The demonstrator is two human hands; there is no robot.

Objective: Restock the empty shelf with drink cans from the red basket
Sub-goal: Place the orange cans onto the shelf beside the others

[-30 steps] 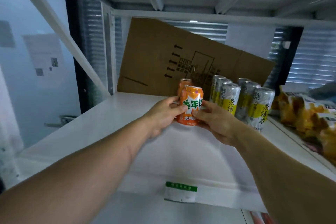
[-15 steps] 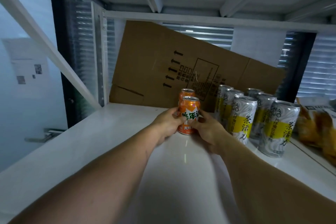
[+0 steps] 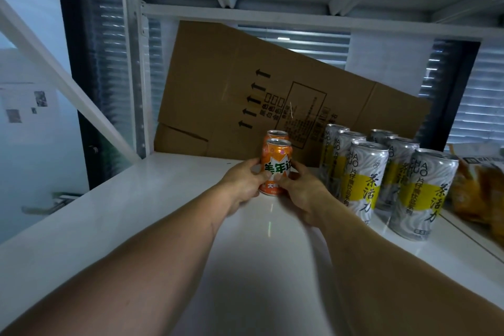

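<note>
Hands together: left hand [image 3: 243, 183] and right hand [image 3: 302, 194] each grip the orange can [image 3: 276, 165] upright on the shelf [image 3: 136, 213], second orange can [image 3: 277, 134] just behind, silver cans [image 3: 368, 172] beside.

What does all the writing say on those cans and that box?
"美年达" on the front orange can, held in the left hand and right hand.
"HAO HUO" on the silver cans.
"茶活力" on their yellow bands.
"片仔癀饮品系列" beside it, small and uncertain.
Cardboard box: printed arrows; its text is too small to read.
Snack bags: print blurred.
Rear orange can: label hidden.
</note>
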